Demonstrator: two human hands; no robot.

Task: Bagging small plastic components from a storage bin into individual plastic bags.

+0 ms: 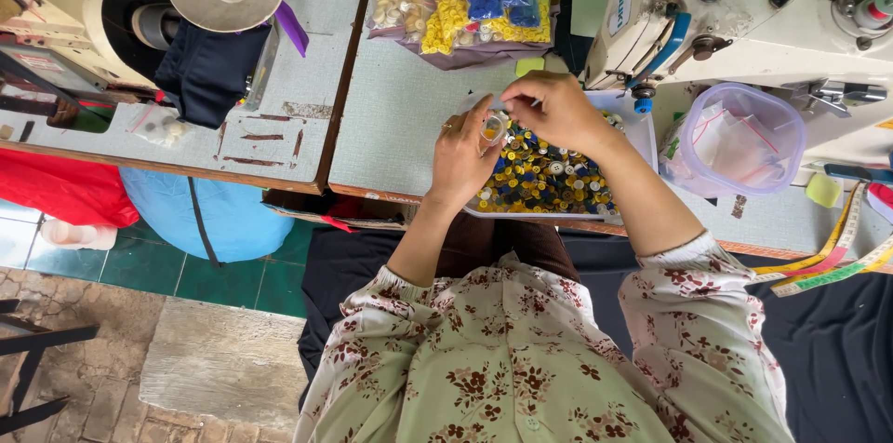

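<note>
Small bag between my two hands

Both hands are holding one small clear bag (492, 129) above the tray of buttons (544, 178). My left hand (462, 156) is gripping its side, and my right hand (556, 110) is pinching its top with curled fingers.

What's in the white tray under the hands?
The tray holds a heap of loose buttons, mostly yellow, blue and white. The left hand and right hand cover its upper part, so what lies beneath them is hidden.
</note>
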